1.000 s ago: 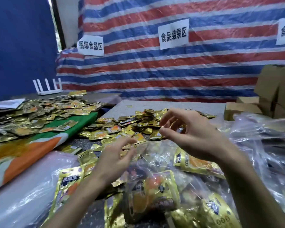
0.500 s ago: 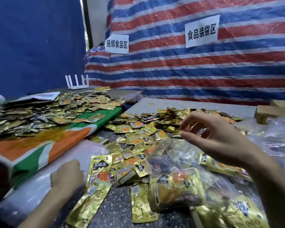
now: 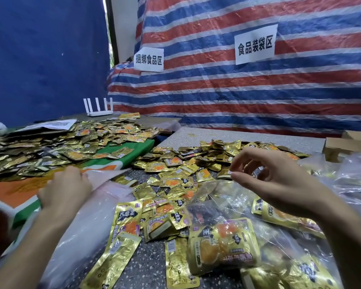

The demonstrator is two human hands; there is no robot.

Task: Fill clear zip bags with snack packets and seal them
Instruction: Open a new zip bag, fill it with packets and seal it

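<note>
Clear plastic zip bag [image 3: 215,197], crumpled, part-filled with gold foil snack packets [image 3: 223,247], below right hand [image 3: 275,180]. Loose packets [image 3: 171,184] between hands. Flat clear bags [image 3: 86,222] beneath left hand [image 3: 65,190].

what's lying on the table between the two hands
Loose gold snack packets scattered on the speckled tabletop fill the stretch between the left hand and right hand, as the head view shows.

A dark speckled tabletop [image 3: 152,261] carries a loose heap of gold snack packets [image 3: 181,163] across its middle. A stack of empty clear zip bags [image 3: 86,222] lies at its left edge, a filled clear bag [image 3: 227,243] sits near the front, and cardboard boxes [image 3: 340,147] stand at the far right.
</note>
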